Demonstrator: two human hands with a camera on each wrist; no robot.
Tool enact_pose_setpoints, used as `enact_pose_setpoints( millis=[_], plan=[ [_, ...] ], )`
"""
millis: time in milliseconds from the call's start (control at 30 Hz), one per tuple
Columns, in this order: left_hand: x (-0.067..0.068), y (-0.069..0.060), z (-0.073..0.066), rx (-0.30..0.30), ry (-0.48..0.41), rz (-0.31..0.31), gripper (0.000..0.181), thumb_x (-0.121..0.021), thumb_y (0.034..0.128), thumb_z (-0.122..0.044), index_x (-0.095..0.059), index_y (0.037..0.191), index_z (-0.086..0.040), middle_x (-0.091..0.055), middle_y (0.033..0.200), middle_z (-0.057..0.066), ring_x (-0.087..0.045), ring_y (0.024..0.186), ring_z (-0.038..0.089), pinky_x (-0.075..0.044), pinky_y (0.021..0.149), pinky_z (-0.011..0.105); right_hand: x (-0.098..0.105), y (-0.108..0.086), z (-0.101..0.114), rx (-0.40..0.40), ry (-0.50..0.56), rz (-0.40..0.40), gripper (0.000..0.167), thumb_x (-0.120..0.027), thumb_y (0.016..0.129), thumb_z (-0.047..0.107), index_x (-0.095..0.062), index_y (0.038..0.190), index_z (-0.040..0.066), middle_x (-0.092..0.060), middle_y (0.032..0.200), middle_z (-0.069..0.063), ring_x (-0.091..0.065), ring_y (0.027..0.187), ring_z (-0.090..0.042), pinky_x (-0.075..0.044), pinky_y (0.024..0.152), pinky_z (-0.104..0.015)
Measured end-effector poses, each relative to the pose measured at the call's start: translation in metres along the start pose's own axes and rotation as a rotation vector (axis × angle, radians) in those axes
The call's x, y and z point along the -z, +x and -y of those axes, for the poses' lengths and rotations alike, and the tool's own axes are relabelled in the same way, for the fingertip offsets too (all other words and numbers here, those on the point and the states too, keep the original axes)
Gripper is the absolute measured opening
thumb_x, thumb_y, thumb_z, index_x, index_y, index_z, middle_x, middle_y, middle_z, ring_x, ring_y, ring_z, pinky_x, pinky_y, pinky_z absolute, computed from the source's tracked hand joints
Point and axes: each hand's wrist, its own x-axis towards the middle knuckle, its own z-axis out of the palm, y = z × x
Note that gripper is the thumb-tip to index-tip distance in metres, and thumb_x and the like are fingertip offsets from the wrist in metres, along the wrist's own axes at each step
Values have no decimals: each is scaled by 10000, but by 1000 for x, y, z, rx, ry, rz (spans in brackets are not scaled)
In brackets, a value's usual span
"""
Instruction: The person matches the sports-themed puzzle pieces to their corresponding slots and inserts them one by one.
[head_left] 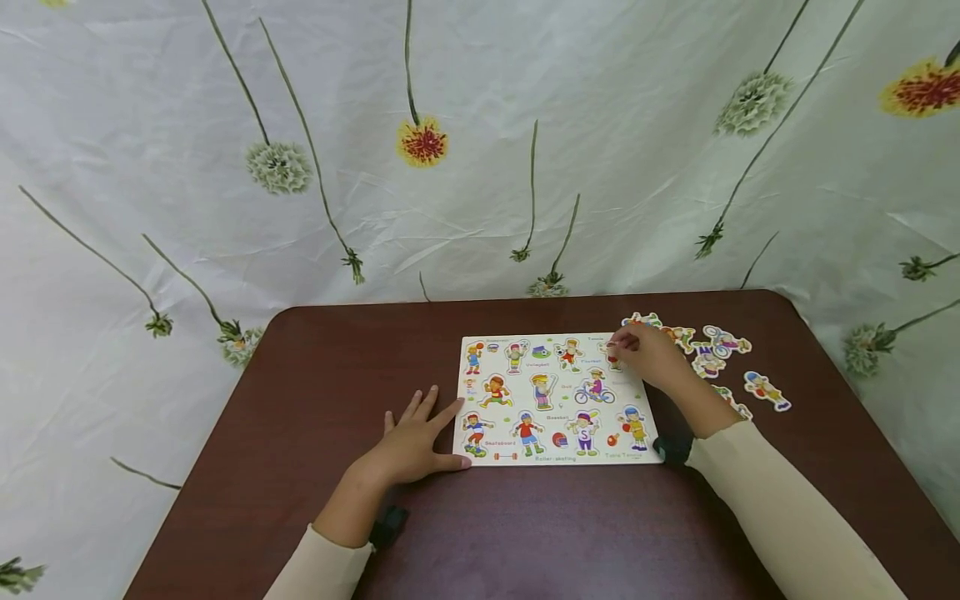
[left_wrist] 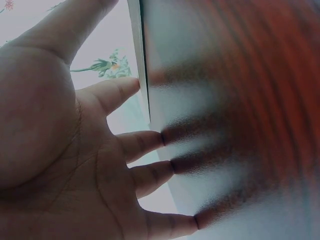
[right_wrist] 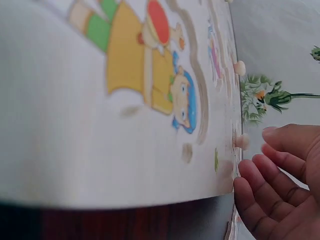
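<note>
A white peg puzzle board (head_left: 633, 396) with printed sports figures lies on the table. My left hand (head_left: 405, 446) is spread at its left edge, with thumb and index fingertips touching the rim. The left wrist view shows the palm and straight fingers (left_wrist: 150, 175), tips against the glossy tabletop. Over the board's upper right corner is my right hand (head_left: 648, 354), beside a small figure (head_left: 613, 363) it partly covers. In the right wrist view its fingers (right_wrist: 265, 200) are loosely bent near a pale knob (right_wrist: 242, 141), apart from it, with nothing visible between thumb and index finger.
Loose figure pieces (head_left: 708, 362) lie in a cluster right of the board, partly behind my right forearm. One piece (head_left: 767, 390) lies apart, further right. The dark red-brown table (head_left: 360, 358) ends at a flower-patterned cloth (head_left: 480, 208) behind.
</note>
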Motion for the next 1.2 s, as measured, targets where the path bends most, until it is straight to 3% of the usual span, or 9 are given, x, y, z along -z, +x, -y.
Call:
enact_pose_setpoints(
  millis=[500, 933, 1200],
  plan=[
    [-2, 4, 4, 1, 14, 2, 927, -765, 838, -561, -310, 1602, -302, -94, 1707, 179, -30, 1582, 421, -34, 1140, 799, 7, -22, 7, 14, 176, -157, 283, -593, 1033, 207, -666, 1247, 37, -690, 1127, -163, -658, 1030, -305, -538, 850, -392],
    [-4, 5, 5, -6, 15, -7, 927, -772, 830, -562, -320, 1598, -304, -111, 1704, 183, -44, 1580, 425, -41, 1136, 803, 10, -43, 10, 43, 273, -238, 333, -599, 1033, 259, -653, 1287, 50, -668, 1136, -137, -630, 1037, -245, -462, 821, -121],
    [-3, 5, 5, -6, 16, -9, 929, -773, 829, -561, -322, 1598, -300, -113, 1703, 186, -47, 1579, 427, -46, 1135, 805, 14, -55, 7, 50, 291, -274, 336, -600, 1033, 287, -659, 1262, 49, -676, 1140, -139, -569, 945, 8, -441, 804, -71]
  ],
)
